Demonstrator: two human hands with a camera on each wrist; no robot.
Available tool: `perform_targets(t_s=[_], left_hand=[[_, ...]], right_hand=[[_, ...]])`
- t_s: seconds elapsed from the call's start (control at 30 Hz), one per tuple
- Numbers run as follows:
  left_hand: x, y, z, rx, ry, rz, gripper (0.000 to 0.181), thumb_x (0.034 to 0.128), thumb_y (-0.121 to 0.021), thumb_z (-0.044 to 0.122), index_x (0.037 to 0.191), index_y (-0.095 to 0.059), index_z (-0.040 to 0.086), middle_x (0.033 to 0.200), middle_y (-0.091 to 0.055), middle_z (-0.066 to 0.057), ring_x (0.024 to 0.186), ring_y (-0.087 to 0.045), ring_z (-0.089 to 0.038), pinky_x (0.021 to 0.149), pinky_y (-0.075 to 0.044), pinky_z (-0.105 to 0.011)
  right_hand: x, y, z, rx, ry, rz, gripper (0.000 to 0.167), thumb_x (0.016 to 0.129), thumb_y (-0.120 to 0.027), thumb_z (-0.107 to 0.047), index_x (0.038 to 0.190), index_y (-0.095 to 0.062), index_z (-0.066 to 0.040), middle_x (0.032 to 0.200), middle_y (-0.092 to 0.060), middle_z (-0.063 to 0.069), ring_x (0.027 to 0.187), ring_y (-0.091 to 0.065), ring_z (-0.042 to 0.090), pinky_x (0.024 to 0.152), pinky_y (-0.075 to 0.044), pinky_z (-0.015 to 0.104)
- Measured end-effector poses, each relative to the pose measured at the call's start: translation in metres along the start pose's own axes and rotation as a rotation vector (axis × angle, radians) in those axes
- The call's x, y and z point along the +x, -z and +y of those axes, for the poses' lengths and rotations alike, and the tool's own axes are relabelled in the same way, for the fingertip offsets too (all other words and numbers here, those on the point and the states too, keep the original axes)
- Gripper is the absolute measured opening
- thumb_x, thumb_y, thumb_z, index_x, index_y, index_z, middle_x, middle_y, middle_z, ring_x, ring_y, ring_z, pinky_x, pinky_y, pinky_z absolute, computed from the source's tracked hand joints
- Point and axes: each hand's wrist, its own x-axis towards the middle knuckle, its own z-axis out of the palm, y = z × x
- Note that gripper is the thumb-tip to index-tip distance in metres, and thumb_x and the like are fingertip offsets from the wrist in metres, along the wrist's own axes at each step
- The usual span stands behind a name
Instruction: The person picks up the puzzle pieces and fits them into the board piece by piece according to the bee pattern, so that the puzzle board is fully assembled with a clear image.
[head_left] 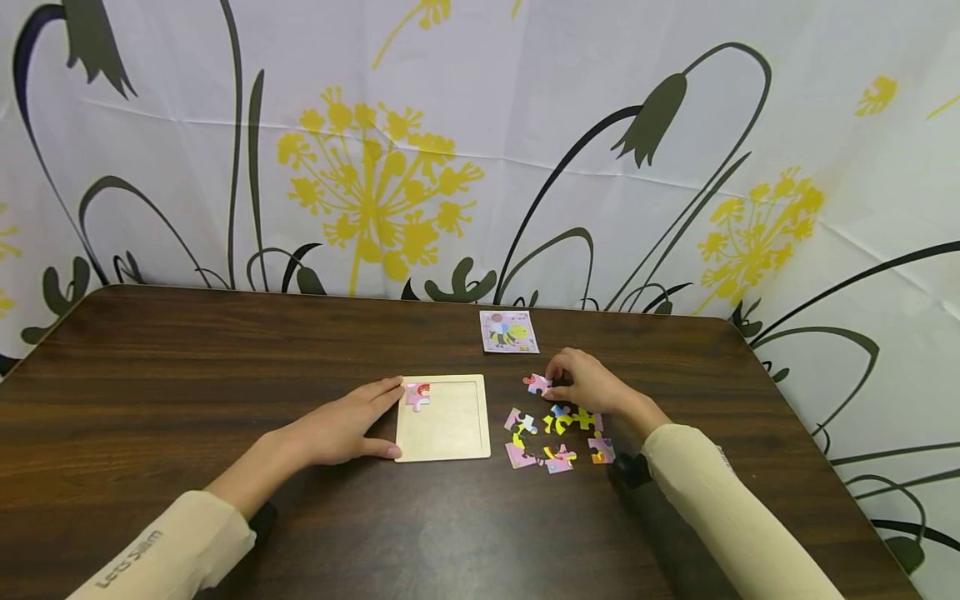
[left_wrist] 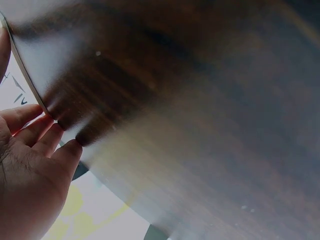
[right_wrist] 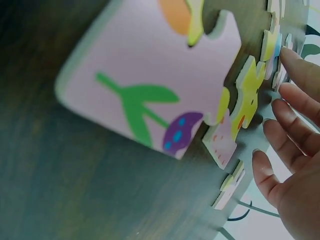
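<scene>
A square light-wood puzzle tray [head_left: 448, 429] lies flat on the table, with a pink and red jigsaw piece [head_left: 417, 397] in its upper left corner. Along the tray's left edge rests my left hand [head_left: 337, 427], fingers extended, thumb near the lower corner. To the right, my right hand [head_left: 588, 383] pinches another pink and red jigsaw piece [head_left: 536, 383] between thumb and index finger, at table level. Several loose pieces, among them a yellow one [head_left: 584, 418] and a pink corner one [head_left: 602, 450], lie just nearer than that hand. The right wrist view shows a pink piece with a purple flower [right_wrist: 135, 75] close up.
A square picture card [head_left: 509, 332] with a bee on it lies behind the tray and pieces. The dark wooden table [head_left: 187, 358] reaches back to a white cloth [head_left: 540, 125] printed with yellow flowers and dark stems.
</scene>
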Motion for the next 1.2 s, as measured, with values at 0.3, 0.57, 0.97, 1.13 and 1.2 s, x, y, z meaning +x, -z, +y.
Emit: perform_targets(t_s=[0.3, 0.57, 0.97, 1.13, 1.2], left_hand=[[0.0009, -0.0011, -0.0020, 0.003, -0.002, -0.003, 0.082, 0.0814, -0.066, 0.040, 0.138, -0.031, -0.008, 0.144, -0.026, -0.024, 0.130, -0.026, -0.039, 0.100, -0.027, -0.051], [0.0005, -0.0004, -0.0009, -0.001, 0.003, -0.008, 0.082, 0.0813, -0.066, 0.040, 0.138, -0.030, -0.008, 0.144, -0.025, -0.023, 0.130, -0.025, -0.039, 0.101, -0.027, -0.051], [-0.0006, 0.0013, 0.0021, -0.003, -0.005, -0.011, 0.081, 0.0817, -0.066, 0.037, 0.137, -0.030, -0.009, 0.143, -0.025, -0.025, 0.130, -0.025, -0.040, 0.101, -0.026, -0.051], [-0.0003, 0.0013, 0.0020, 0.002, -0.004, -0.015, 0.081, 0.0820, -0.066, 0.037, 0.138, -0.030, -0.009, 0.144, -0.025, -0.025, 0.130, -0.024, -0.040, 0.101, -0.026, -0.051], [-0.0004, 0.0013, 0.0019, 0.003, -0.003, -0.015, 0.081, 0.0821, -0.066, 0.037, 0.137, -0.030, -0.009, 0.144, -0.025, -0.025, 0.130, -0.024, -0.040, 0.101, -0.026, -0.051]], right_hand=[[0.0005, -0.0010, 0.0000, -0.005, 0.008, 0.004, 0.018, 0.080, -0.072, -0.017, 0.087, -0.062, -0.004, 0.084, -0.053, 0.002, 0.078, -0.049, 0.018, 0.071, -0.041, 0.033], [0.0007, -0.0010, -0.0005, -0.005, 0.014, 0.003, 0.018, 0.080, -0.071, -0.017, 0.087, -0.062, -0.004, 0.085, -0.053, 0.001, 0.078, -0.049, 0.016, 0.071, -0.041, 0.033], [0.0050, 0.0003, -0.0031, 0.053, -0.007, -0.011, 0.017, 0.079, -0.072, -0.017, 0.087, -0.062, -0.004, 0.086, -0.057, 0.002, 0.078, -0.052, 0.015, 0.073, -0.045, 0.033], [0.0083, 0.0012, -0.0060, 0.099, -0.018, 0.000, 0.016, 0.078, -0.073, -0.015, 0.085, -0.063, -0.006, 0.085, -0.058, 0.001, 0.080, -0.054, 0.015, 0.075, -0.046, 0.033], [0.0098, 0.0018, -0.0081, 0.115, -0.024, 0.002, 0.015, 0.078, -0.073, -0.015, 0.085, -0.063, -0.007, 0.085, -0.059, 0.001, 0.080, -0.054, 0.015, 0.075, -0.046, 0.033]])
